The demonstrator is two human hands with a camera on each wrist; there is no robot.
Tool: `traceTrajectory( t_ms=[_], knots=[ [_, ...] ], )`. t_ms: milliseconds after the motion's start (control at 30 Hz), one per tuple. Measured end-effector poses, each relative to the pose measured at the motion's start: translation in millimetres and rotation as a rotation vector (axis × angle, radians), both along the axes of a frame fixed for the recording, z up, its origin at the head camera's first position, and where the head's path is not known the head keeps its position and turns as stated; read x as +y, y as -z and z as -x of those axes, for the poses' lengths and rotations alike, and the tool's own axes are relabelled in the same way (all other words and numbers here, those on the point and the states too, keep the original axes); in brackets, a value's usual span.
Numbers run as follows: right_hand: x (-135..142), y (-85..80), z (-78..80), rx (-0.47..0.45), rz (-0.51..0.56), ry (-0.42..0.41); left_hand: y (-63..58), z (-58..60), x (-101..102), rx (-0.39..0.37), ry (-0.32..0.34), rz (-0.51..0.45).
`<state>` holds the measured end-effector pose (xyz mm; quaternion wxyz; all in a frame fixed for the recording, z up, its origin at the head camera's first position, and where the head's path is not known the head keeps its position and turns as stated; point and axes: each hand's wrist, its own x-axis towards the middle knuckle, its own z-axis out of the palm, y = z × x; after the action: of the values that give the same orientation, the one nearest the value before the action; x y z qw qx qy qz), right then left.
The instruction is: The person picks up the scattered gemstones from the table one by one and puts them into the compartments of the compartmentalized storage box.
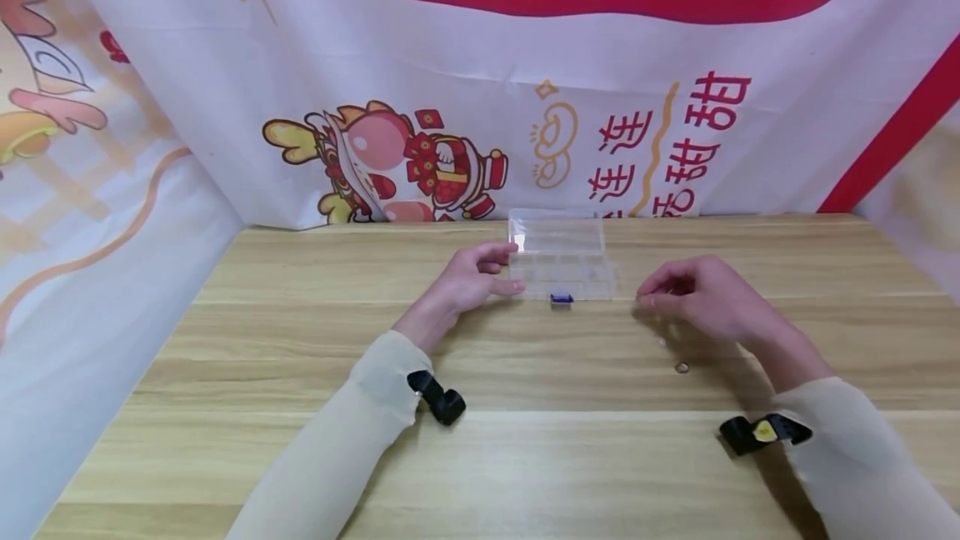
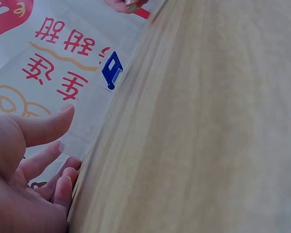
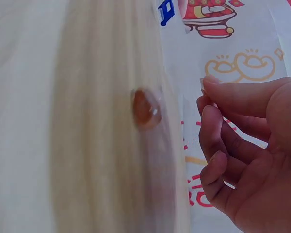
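A clear plastic compartment box (image 1: 562,277) lies with its lid (image 1: 558,233) raised behind it and a blue latch (image 1: 560,299) on its front. My left hand (image 1: 476,275) holds the box's left end, thumb toward the front corner and fingers behind. To the right of the box, my right hand (image 1: 701,294) hovers low over the table. Its thumb and index finger pinch a small shiny piece (image 2: 131,7), mostly hidden by the fingertips. On the table beneath that hand lies a small glossy brown stone (image 3: 146,108).
A tiny clear piece (image 1: 662,342) lies just behind the brown stone. The wooden table (image 1: 540,457) ends at a printed white cloth (image 1: 442,48) hanging right behind the box. More cloth (image 1: 97,215) hangs along the left side.
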<state>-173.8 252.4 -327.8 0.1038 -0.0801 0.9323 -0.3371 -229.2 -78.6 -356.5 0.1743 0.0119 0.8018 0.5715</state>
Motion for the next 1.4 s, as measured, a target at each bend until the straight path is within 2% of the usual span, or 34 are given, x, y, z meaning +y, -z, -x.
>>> traceTrajectory(
  t_ms=[267, 567, 1000, 1233, 1400],
  knots=[
    [-18, -3.5, 10.6, 0.034, 0.04, 0.034, 2.1, -0.3, -1, 0.008, 0.006, 0.008],
    [-37, -2.3, 20.5, -0.076, 0.111, 0.112, 3.2, 0.8, -2, 0.002, 0.002, 0.012],
    [-43, 4.9, 20.6, -0.011, 0.073, 0.112, -0.2, 1.0, 1, 0.005, 0.013, 0.006],
    [-43, 4.6, 22.6, -0.02, 0.078, 0.102, 0.2, 1.3, -1, 0.014, -0.003, 0.012],
    [-41, 6.5, 23.4, -0.022, 0.068, 0.107, 0.8, 1.3, 0, 0.024, 0.017, -0.011]
  ],
)
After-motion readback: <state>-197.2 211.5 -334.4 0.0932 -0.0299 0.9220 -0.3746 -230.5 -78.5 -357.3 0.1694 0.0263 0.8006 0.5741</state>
